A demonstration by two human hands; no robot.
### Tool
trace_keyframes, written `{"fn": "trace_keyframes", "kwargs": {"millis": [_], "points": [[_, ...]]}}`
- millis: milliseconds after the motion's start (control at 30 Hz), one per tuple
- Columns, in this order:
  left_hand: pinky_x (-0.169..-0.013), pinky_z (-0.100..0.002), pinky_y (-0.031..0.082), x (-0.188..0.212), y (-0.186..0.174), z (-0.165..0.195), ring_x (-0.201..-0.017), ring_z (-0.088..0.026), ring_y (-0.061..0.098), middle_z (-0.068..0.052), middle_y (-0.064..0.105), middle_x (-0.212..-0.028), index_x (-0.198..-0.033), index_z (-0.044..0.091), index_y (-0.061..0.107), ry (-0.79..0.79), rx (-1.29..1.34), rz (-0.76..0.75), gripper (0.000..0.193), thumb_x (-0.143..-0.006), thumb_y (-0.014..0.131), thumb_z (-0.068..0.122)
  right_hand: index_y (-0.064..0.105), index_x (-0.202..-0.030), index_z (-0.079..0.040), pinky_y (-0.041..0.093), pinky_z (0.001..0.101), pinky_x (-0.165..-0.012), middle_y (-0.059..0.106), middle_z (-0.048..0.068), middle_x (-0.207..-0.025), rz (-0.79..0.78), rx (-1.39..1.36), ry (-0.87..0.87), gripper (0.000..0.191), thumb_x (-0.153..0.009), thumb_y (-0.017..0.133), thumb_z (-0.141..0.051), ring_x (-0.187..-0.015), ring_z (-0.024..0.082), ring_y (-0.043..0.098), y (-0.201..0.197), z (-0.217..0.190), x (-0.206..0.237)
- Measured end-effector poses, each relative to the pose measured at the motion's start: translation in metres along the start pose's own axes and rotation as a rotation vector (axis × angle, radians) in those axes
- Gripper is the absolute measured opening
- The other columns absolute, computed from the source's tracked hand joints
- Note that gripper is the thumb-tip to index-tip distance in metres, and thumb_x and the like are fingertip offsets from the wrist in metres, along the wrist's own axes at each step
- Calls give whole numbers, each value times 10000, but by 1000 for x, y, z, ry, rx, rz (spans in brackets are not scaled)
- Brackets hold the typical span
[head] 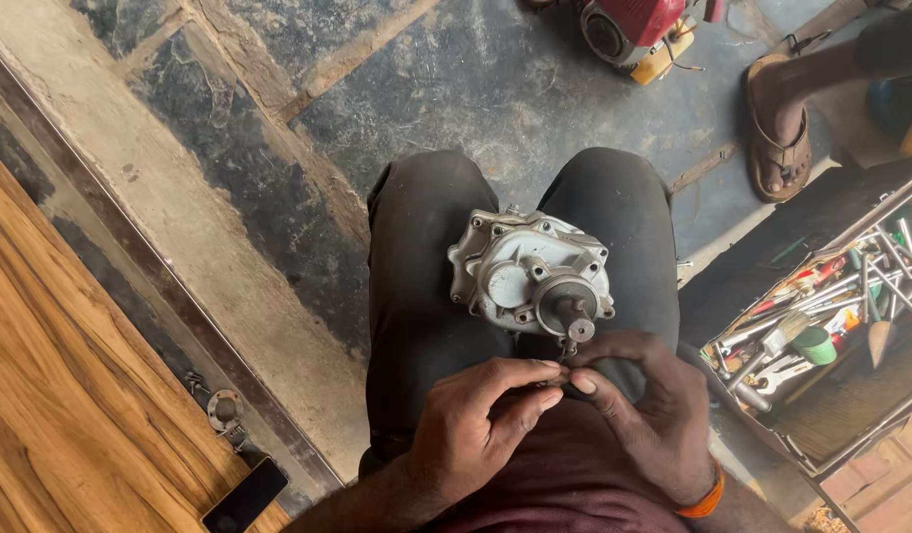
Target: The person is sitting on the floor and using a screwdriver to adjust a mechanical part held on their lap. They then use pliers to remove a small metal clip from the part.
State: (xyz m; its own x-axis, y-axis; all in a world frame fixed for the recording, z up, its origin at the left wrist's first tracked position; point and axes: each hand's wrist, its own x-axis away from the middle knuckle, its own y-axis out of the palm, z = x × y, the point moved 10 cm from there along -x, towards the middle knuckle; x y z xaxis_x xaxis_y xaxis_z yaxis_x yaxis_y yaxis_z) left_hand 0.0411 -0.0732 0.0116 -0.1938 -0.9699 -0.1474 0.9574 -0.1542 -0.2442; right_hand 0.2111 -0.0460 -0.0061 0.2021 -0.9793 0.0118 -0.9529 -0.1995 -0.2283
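Two hands pinch a tiny part | left hand (pixel 476 419) and right hand (pixel 634 415) meet near the engine housing (pixel 530 276) | heavy, rigid casting (grip its rim).

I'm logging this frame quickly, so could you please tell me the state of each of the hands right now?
Left hand: fingers curled, pinching something small; what it is cannot be told.
Right hand: fingers curled at the same spot, just below the engine part.
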Motion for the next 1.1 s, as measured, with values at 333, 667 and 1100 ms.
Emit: {"fn": "trace_keyframes", "kwargs": {"millis": [333, 667, 1100], "points": [[-949, -399, 638, 3, -10, 30, -1052, -246, 737, -96, 722, -1084, -1191, 48, 646, 365, -254, 100, 300, -965, 823, 135, 739, -1130, -97, 576, 343, -699, 685, 83, -1036, -125, 671, -677, 444, -707, 867, -138, -945, 238, 705, 21, -79, -6], [-860, -300, 660, -2, -18, -24, -1005, -175, 784, -113, 774, -1105, -1250, 13, 614, -211, 312, 207, 298, -1013, 717, 161, 747, -1122, -63, 586, 347, -753, 699, 68, -1045, -143, 712, -849, 398, -757, 894, -127, -939, 240, 718, 35, -100, -19], [-962, -435, 650, 16, -47, -78, -1017, -272, 779, -192, 752, -1003, -1057, -31, 647, -298, 33, 116, 156, -969, 650, 98, 745, -1197, -40, 651, 329, -945, 670, 66, -1096, -49, 522, -754, 130, -1067, 742, -48, -1012, 164, 706, 44, -99, -19]]}}
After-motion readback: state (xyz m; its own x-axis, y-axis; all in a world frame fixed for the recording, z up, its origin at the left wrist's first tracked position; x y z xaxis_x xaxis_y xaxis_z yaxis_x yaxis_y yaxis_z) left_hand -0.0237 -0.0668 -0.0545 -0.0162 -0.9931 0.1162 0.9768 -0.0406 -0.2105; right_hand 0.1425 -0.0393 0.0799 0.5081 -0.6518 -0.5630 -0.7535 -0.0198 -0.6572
